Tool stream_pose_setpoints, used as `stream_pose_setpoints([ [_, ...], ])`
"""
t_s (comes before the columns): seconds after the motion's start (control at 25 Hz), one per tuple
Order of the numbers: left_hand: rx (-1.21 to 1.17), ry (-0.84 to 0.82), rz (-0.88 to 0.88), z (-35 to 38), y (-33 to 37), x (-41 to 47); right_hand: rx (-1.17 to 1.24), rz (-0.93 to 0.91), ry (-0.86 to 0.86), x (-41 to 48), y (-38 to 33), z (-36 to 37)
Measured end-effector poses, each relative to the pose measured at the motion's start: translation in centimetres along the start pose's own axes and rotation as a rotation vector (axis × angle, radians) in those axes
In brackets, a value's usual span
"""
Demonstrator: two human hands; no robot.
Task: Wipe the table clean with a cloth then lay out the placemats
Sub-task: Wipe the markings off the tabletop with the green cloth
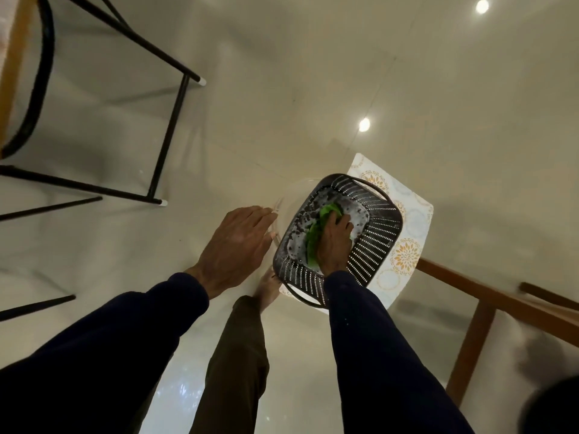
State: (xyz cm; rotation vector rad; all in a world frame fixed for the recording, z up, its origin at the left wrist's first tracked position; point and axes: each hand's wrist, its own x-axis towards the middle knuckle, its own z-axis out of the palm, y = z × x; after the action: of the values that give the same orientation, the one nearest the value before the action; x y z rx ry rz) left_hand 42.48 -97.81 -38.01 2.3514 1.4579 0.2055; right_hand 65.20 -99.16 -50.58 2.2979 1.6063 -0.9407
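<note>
1. Glossy cream tiled floor fills the background, with two round light reflections on it. Wide open floor is noted between the furniture and the work spot.
2. A black metal-tube chair frame is recorded upper left, cut off by the frame edge. A brown wooden frame at lower right is cut off likewise.
3. A clear, glass-like curved rim is faintly seen just left of the basket. Its full outline cannot be traced.
4. A dark slotted plastic basket with loop handles sits on a white placemat with orange flower print. The mat juts past the basket's far and right sides, and the rest is hidden beneath.
5. A crumpled green cloth lies on the basket bottom under the right hand, whose fingers are curled over it.
6. The left hand is held flat, with fingers straight and close together and tips at the clear rim. Contact cannot be confirmed.
7. A bare foot is seen between the dark sleeves. A dark blur in the lower right corner is not identified.
</note>
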Motion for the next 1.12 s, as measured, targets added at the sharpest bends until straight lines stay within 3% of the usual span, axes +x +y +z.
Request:
stream_pose_setpoints([
  [0.2, -0.011, 0.046, -0.067, -4.7, 0.2, -1.6, 0.345, 0.05, 0.115, -3.5, 0.7, -5.0],
  [0.4, -0.108, 0.019, -0.171, -12.0, 1.4, -5.0, 0.524, -0.041, 0.302, -11.7, -1.5, -15.6],
  [0.56, -0.146, 0.115, -0.243, -20.2, 2.0, -8.5, 0.637, -0.089, 0.336, -17.0, -5.9, -23.8],
  [0.8, -0.096, 0.336, -0.435, -30.1, -1.6, -16.3, 0.571, -0.456, 0.171, -23.9, -21.4, -30.2],
  [0.96, -0.077, 0.369, -0.644, -32.7, -6.0, -21.9, 0.413, -0.755, 0.006, -26.5, -33.1, -27.4],
  [1.12, -0.062, 0.412, -0.749, -33.3, -10.5, -25.7, 0.144, -1.095, 0.012, -27.4, -44.3, -22.6],
])
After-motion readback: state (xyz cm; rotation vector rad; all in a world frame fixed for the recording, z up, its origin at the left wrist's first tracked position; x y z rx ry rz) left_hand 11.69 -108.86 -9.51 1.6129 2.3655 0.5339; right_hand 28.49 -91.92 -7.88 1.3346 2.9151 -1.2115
